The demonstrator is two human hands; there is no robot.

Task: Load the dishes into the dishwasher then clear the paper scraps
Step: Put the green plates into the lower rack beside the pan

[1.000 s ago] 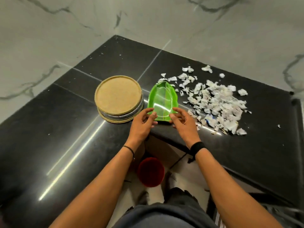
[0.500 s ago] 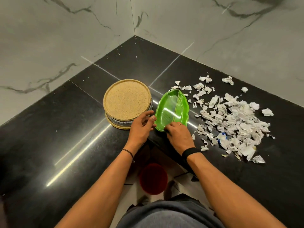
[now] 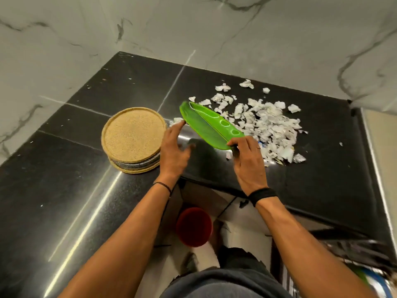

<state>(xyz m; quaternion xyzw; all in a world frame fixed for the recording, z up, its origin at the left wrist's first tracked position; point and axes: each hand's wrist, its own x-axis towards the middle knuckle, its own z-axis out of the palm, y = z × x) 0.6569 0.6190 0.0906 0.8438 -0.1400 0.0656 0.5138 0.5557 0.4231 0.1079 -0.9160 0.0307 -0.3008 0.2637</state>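
Observation:
A green leaf-shaped dish (image 3: 209, 124) is lifted off the black counter (image 3: 64, 190) and tilted on edge. My right hand (image 3: 248, 162) pinches its near end. My left hand (image 3: 174, 147) is open, its fingertips touching the dish's left edge. To the right of the dish lies a heap of white paper scraps (image 3: 266, 123). On the left, a stack of round plates (image 3: 133, 138) stands with a tan one on top.
Marble walls close the counter's corner at the back. Below the counter edge a red bucket (image 3: 193, 226) stands on the floor between my arms. A dark rack (image 3: 354, 250) shows at the lower right.
The green dish has come up from lying flat on the counter and now tilts on edge in my right hand. My left hand has loosened to a fingertip touch.

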